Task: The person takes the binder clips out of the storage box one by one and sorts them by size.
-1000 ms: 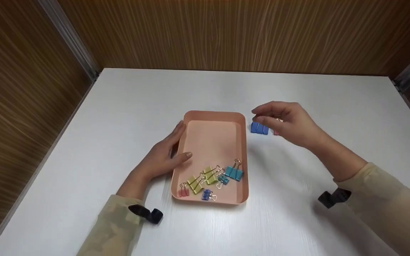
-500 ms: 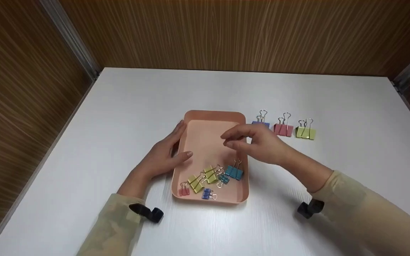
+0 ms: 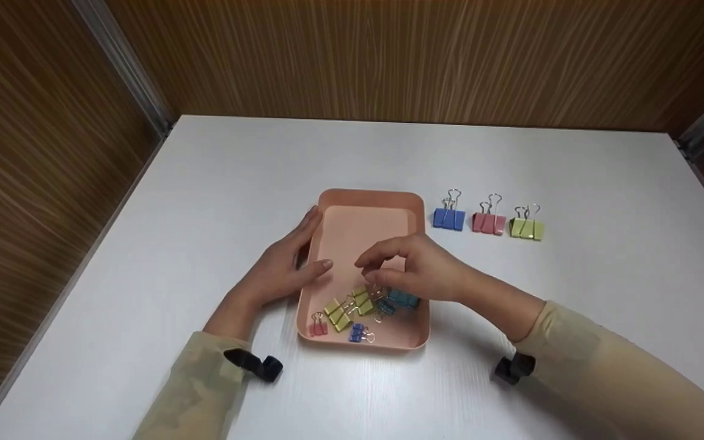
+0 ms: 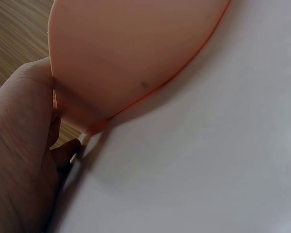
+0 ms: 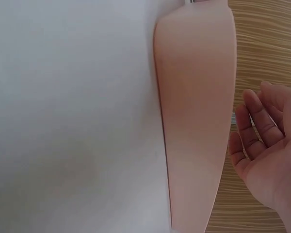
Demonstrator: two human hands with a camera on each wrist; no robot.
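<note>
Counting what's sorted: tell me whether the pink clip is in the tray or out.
Both: one pink clip stands outside on the table; a smaller one lies inside the tray.

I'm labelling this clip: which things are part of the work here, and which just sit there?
In the work: pink tray, clips in the tray, three clips in a row, left hand resting on the tray, right hand over the tray's clips.
Just there: white table, wood-grain walls.

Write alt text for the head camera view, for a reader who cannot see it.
A person's right hand reaches into a pink tray among small binder clips, while the left hand rests against the tray's left rim. On the white table, right of the tray, blue, pink and green clips stand in a row.
</note>
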